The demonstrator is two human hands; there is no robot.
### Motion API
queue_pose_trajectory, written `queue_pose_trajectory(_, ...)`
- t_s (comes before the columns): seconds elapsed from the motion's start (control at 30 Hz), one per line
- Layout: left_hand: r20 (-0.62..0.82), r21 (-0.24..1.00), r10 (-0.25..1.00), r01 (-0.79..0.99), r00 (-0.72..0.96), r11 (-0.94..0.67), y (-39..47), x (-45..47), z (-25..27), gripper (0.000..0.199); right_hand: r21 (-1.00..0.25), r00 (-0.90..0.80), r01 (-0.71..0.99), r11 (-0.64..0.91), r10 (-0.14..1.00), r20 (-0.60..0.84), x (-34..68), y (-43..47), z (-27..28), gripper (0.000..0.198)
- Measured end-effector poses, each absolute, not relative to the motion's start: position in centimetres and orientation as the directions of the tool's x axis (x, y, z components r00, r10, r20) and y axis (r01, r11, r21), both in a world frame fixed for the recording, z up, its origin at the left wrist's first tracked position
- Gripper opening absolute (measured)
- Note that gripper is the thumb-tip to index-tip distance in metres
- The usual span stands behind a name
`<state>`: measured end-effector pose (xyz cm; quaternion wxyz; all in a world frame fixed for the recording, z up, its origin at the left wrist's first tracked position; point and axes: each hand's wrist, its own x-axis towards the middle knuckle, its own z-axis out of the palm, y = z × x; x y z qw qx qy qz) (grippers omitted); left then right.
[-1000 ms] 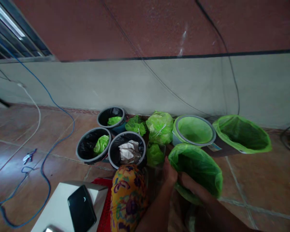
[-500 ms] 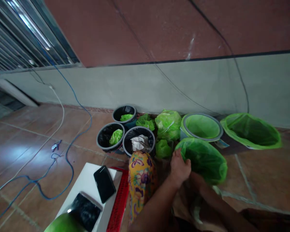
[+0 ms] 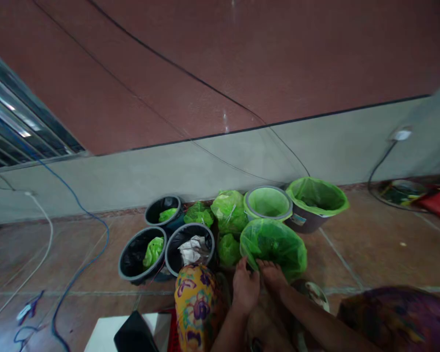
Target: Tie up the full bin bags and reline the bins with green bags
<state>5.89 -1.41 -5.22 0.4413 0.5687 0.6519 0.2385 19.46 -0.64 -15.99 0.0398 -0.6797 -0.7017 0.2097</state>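
At lower centre of frame, gripping near rim of green-lined bin (image 3: pixel 275 244) with right hand (image 3: pixel 274 278), now resting left hand (image 3: pixel 246 287) lower along rim than before, can't tell if pinching; working near side.

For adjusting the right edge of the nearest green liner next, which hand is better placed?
Probably the right hand: it is at the near rim of the green liner, closer to that edge. The left hand, at the near-left rim, would likely have to reach past it.
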Motion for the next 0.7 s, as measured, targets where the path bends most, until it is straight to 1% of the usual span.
queue_pose_trajectory(0.03,-0.328,0.805,0.944,0.53,0.025,0.266,-1.4,6.1,-5.6,0.056,-0.354,-0.072,0.935,-0.008,0.975,-0.213,19.9,-1.0,-15.5,0.059)
queue_pose_trajectory(0.1,-0.372,0.79,0.928,0.524,-0.003,0.318,-1.4,6.6,-6.2,0.055,-0.437,0.003,0.898,-0.057,0.992,-0.124,21.1,-1.6,-14.7,0.057)
queue_pose_trajectory(0.2,-0.412,0.772,0.911,0.533,0.004,0.347,-1.5,7.5,-7.1,0.054,-0.579,0.236,0.79,-0.2,0.972,-0.014,23.4,-1.2,-13.7,0.052)
queue_pose_trajectory(0.23,-0.423,0.765,0.906,0.544,0.019,0.346,-1.4,7.9,-7.3,0.054,-0.621,0.323,0.738,-0.264,0.946,-0.017,24.3,-0.5,-13.4,0.051)
queue_pose_trajectory(0.3,-0.442,0.748,0.896,0.57,0.045,0.34,-1.1,8.7,-7.6,0.057,-0.677,0.471,0.618,-0.401,0.877,-0.089,26.5,1.5,-12.6,0.049)
queue_pose_trajectory(0.37,-0.446,0.729,0.894,0.597,0.045,0.334,-0.7,9.3,-7.9,0.056,-0.667,0.57,0.525,-0.529,0.8,-0.186,28.9,4.2,-11.8,0.046)
queue_pose_trajectory(0.43,-0.446,0.7,0.895,0.63,0.016,0.337,0.0,9.6,-8.3,0.054,-0.641,0.61,0.504,-0.579,0.764,-0.21,31.3,7.1,-11.2,0.044)
queue_pose_trajectory(0.5,-0.448,0.676,0.894,0.653,-0.003,0.341,0.5,9.8,-8.9,0.052,-0.614,0.62,0.51,-0.602,0.753,-0.222,33.4,9.8,-10.9,0.043)
queue_pose_trajectory(0.6,-0.452,0.674,0.891,0.672,0.044,0.308,0.7,10.0,-10.3,0.049,-0.571,0.604,0.526,-0.63,0.75,-0.27,35.7,13.4,-10.9,0.04)
queue_pose_trajectory(0.7,-0.475,0.644,0.875,0.715,0.096,0.271,0.2,10.7,-11.3,0.049,-0.497,0.602,0.527,-0.69,0.716,-0.355,36.8,16.5,-11.4,0.047)
